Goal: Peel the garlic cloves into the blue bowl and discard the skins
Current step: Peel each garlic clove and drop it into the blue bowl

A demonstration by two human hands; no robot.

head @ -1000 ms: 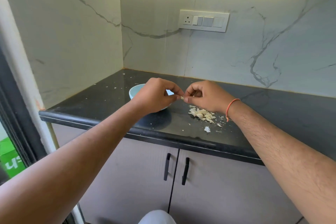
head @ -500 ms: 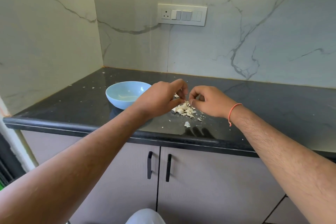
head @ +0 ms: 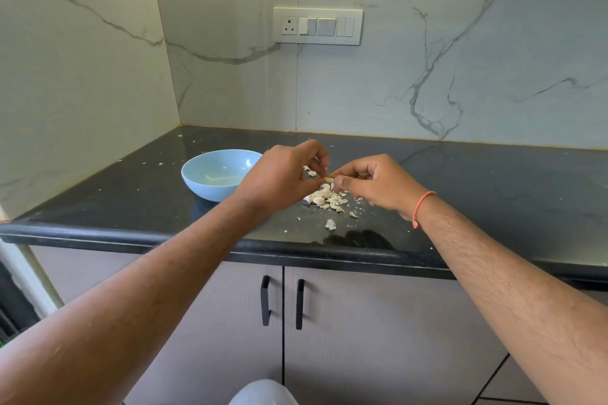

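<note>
Both hands up over the black counter [head: 477,181], fingertips meeting above the heap of garlic bits. Left hand [head: 283,174] has fingers curled, thumb and forefinger pinching a small pale garlic clove [head: 328,179]. Right hand [head: 371,182] is curled too, thumb and forefinger pinching the same clove from the other side; orange string band [head: 422,207] on that wrist. The clove is held in the air between the two hands, just above the pile [head: 325,199]; too small to tell how much skin is on it. The pile is loose white pieces, skins and cloves mixed, can't separate them by eye, sitting on the counter right of the bowl, with stray flakes scattered around it. Blue bowl [head: 200,174] sits upright on the counter just left of the left hand, partly covered by that wrist; something pale lies in its bottom, can't tell what. Switch panel [head: 317,26] on the marble back wall, grey cupboard doors [head: 362,339] below the counter edge.
</note>
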